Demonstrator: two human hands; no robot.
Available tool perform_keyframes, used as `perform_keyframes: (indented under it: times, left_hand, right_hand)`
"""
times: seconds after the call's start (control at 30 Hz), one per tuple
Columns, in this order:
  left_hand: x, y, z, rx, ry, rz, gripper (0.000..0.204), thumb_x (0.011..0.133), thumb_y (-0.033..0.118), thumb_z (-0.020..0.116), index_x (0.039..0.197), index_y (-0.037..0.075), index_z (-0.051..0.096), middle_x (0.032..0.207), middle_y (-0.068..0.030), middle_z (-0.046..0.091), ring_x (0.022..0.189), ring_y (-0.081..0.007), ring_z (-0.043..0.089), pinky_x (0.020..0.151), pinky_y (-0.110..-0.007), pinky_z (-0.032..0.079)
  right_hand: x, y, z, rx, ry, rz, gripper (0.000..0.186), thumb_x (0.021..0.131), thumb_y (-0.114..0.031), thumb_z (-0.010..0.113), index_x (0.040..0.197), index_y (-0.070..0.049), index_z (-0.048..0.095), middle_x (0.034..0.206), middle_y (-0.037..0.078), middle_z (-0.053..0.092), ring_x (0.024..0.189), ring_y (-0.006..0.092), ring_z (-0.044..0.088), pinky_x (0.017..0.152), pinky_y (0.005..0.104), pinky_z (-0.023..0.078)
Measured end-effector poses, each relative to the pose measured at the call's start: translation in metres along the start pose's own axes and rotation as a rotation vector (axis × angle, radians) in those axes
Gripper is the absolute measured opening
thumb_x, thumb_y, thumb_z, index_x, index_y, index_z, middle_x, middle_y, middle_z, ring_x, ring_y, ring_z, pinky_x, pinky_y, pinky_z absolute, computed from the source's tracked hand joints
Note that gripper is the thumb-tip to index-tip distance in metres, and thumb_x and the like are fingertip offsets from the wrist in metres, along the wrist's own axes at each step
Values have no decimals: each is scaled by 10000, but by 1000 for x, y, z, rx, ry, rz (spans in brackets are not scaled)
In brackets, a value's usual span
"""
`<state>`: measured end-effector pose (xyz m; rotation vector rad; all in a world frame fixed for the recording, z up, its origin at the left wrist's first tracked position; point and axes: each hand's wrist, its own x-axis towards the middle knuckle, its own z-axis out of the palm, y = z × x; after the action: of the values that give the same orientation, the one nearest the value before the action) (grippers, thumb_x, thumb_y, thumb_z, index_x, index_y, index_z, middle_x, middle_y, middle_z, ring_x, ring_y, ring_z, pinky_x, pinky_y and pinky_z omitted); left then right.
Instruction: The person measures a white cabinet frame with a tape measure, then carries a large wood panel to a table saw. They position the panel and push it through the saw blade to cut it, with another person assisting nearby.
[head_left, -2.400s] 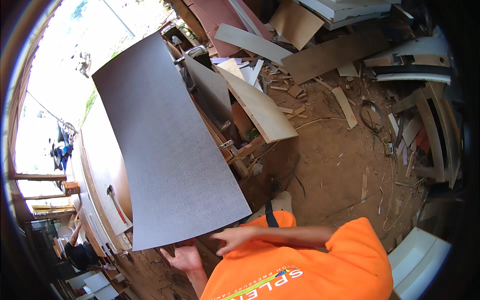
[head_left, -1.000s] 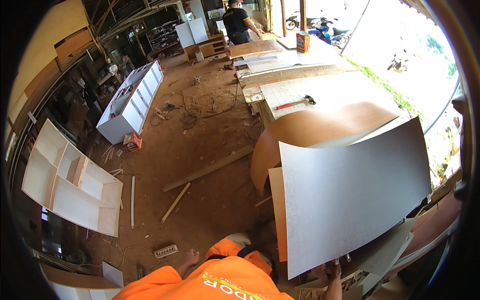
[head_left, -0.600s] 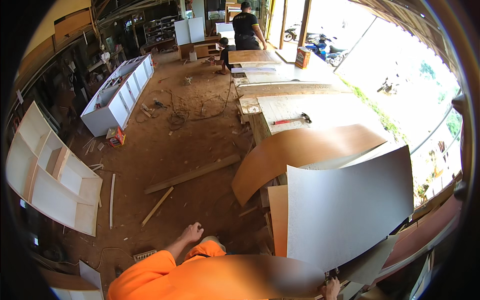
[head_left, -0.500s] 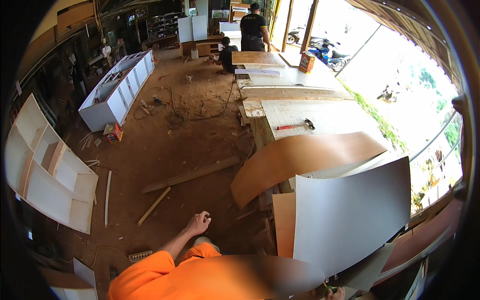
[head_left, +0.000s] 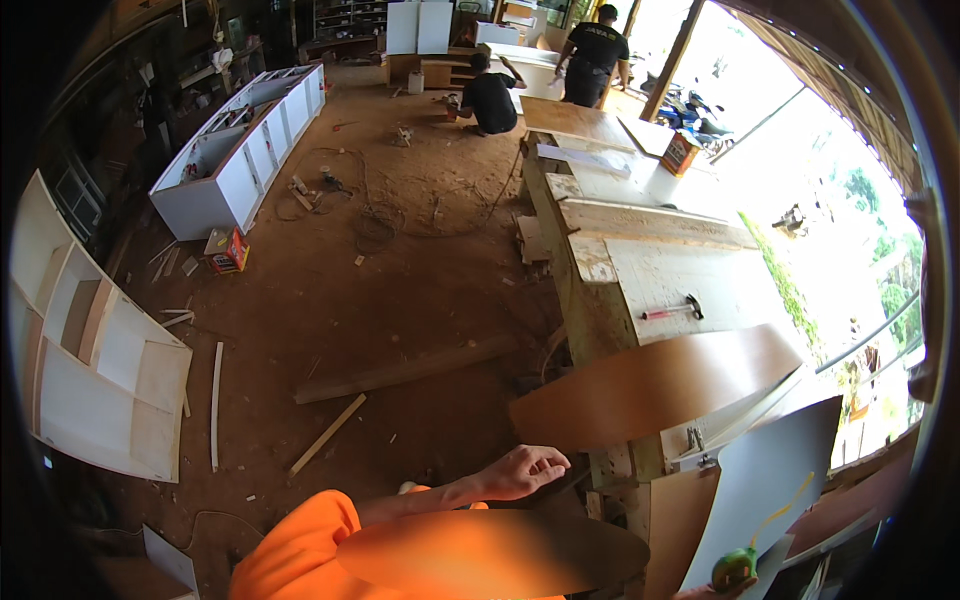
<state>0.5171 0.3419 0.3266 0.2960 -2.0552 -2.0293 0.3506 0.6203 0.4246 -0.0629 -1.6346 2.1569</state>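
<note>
Head view: a dirt-floored carpentry workshop seen from above, the person's orange sleeve [head_left: 300, 540] at the lower edge.
Workbench [head_left: 640, 290]: long, running from the far doorway toward the person along the right side; a hammer [head_left: 672, 311] lies near its near end.
White cabinet carcasses: one shelf unit [head_left: 95, 370] lies flat at the floor's left edge, another long one [head_left: 240, 150] further back, likely parked out of the walking path.
Brown curved panel [head_left: 655, 385]: rests across the workbench's near end, overhanging its left edge.
Grey laminate sheet [head_left: 770, 490]: stands on edge at the near right corner of the workbench, leaning against it, probably so it stays upright with little support.
Left hand [head_left: 520, 470]: free, fingers loosely curled, holding nothing, hovering just left of the bench's near end.
Right hand [head_left: 715, 594]: barely in view at the lower edge; I cannot tell its grip, though a green tape measure [head_left: 735, 568] with yellow tape sits just above it against the sheet.
Change: half a second ago the sheet filled more of the lower right; now it sits lower and the left hand has moved toward the bench.
</note>
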Motion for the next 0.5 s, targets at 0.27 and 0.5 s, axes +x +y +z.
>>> perform_keyframes:
  times: [0.27,0.5]
  left_hand:
    - [19,55,-205,-32,452,209,227,1035,173,645,1229,65,693,1210,-77,637,1037,-146,651,858,-291,545]
    - [22,-45,-374,216,813,-234,224,992,212,709,1118,28,729,1022,-81,694,864,-166,685,738,-304,550]
  right_hand:
    - [-183,99,282,208,-587,574,269,1078,-272,585,1189,-27,586,1009,155,709,860,239,710,753,381,610]
    - [-324,222,458,-630,-1754,538,477,920,-379,781,1131,41,697,984,126,760,819,188,731,724,331,574]
